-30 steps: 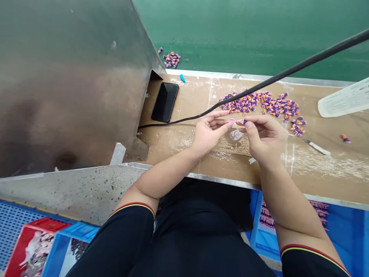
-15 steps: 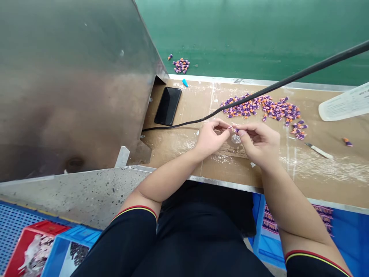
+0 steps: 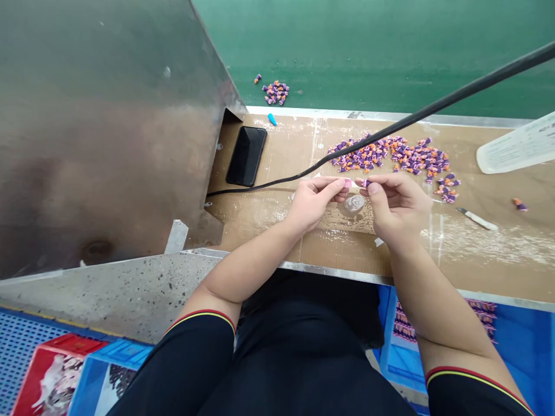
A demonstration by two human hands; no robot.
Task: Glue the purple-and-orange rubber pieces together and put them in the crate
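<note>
Purple piece (image 3: 366, 183), tiny, pinched between the right hand's (image 3: 396, 211) thumb and fingers! It looks light and stiff, easily dropped, so fingertips on its sides are the hold. Just beside it, the left hand (image 3: 310, 202) pinches a pink piece (image 3: 347, 182), above a clear lump (image 3: 354, 203); farther out, a heap of purple-orange pieces (image 3: 390, 153).

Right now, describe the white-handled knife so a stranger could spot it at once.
On the brown bench, find the heap of purple and orange pieces. Just below its right end lies the knife: slim, white-handled, metal-tipped, lying alone, unlike the tiny pieces nearby.
</note>
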